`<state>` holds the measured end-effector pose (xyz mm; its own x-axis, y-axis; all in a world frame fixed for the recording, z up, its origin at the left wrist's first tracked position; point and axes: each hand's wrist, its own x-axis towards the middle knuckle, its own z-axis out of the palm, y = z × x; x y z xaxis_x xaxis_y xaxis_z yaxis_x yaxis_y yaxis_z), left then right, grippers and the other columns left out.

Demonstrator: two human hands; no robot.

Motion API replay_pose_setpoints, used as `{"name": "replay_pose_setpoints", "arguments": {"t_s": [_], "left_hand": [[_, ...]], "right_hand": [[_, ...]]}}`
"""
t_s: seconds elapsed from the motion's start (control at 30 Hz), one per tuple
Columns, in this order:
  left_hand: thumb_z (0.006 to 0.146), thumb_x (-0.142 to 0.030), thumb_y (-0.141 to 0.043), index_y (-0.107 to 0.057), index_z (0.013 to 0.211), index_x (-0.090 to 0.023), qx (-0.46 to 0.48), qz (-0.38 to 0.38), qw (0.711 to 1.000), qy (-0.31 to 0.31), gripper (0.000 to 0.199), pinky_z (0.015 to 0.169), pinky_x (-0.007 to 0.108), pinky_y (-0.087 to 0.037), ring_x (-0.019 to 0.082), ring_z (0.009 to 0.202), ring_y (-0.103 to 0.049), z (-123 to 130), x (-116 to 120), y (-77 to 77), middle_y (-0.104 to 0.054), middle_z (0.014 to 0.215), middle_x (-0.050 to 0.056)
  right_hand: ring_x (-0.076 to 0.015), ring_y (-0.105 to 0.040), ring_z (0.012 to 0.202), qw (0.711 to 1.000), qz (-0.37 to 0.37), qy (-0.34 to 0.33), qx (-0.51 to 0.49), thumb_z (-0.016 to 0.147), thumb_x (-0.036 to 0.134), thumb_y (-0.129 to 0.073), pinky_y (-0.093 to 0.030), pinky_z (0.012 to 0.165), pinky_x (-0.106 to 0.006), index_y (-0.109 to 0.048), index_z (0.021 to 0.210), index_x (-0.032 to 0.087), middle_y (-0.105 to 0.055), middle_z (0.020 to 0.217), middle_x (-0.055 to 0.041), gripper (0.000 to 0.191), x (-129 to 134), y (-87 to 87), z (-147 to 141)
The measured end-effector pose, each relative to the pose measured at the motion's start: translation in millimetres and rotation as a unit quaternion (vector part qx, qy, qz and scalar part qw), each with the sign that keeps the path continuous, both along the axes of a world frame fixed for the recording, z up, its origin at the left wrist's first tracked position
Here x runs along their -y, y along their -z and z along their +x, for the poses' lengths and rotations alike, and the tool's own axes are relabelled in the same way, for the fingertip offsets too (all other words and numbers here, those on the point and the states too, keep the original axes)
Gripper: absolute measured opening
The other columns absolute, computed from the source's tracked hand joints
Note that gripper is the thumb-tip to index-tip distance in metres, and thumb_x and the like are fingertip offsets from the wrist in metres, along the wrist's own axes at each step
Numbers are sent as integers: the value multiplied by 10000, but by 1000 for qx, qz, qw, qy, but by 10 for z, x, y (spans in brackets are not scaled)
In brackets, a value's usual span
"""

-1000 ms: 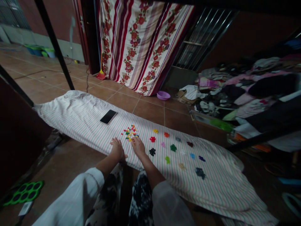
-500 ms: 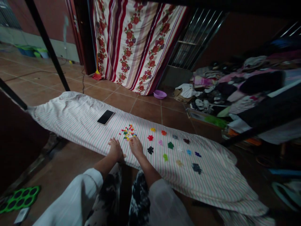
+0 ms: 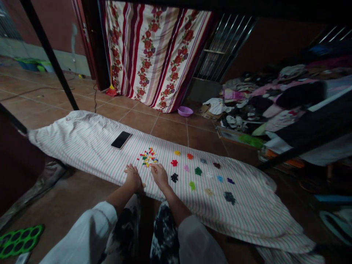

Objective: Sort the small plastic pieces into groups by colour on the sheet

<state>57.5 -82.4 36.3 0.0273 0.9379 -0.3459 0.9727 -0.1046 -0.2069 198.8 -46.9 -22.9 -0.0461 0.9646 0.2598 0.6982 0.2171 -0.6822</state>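
Note:
A mixed heap of tiny coloured pieces point(image 3: 148, 157) lies on the striped cloth point(image 3: 90, 146). At its near edge my right hand point(image 3: 160, 175) has thumb and fingertips drawn together; anything between them is too small to make out. My left hand point(image 3: 133, 178) rests on the cloth's near edge, fingers stretched out, holding nothing visible. To the right lie small single-colour piles, among them a red pile point(image 3: 174, 162), a black pile point(image 3: 174, 178), a dark green pile point(image 3: 198, 171), a lime pile point(image 3: 192, 186) and a dark grey pile point(image 3: 229, 198).
A phone point(image 3: 121, 140) lies on the cloth left of the heap. Beyond are a purple basin point(image 3: 185, 111), a floral curtain point(image 3: 156, 55) and heaped clothes point(image 3: 275, 95). Dark poles point(image 3: 49, 55) stand at the sides. A green holed tray point(image 3: 20, 241) is at lower left.
The view has shifted slightly. My right fingertips stay pinched near the heap's near edge, a little lower in view. My left hand stays at the cloth's edge.

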Motion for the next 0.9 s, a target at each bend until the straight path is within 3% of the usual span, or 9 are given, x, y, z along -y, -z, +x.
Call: {"name": "replay_pose_setpoints", "arguments": {"t_s": [0.33,0.6,0.9], "left_hand": [[809,-564,-497,-320,1431,66,-23,-8,1000,13,903,966,565,-370,537,1350,-291,8,40,-102,-262,1474,371],[815,-581,-489,-327,1434,50,-38,-6,999,22,899,950,553,-382,535,1342,-307,6,28,-52,-286,1471,363],[839,-594,-464,-347,1431,39,-52,-11,998,42,874,944,572,-375,532,1343,-312,9,42,-103,-313,1457,362]], "right_hand": [[-176,-658,822,993,-4,29,-113,832,313,-520,-525,793,-306,-684,859,214,-707,879,-43,194,-217,-41,279],[-180,-684,808,979,1,128,-156,765,343,-536,-556,728,-304,-664,902,225,-714,900,-44,221,-608,-113,948],[-219,-677,868,973,-15,218,-78,706,255,-522,-526,837,-354,-684,844,218,-730,888,-65,216,-1001,-137,1538]]}}
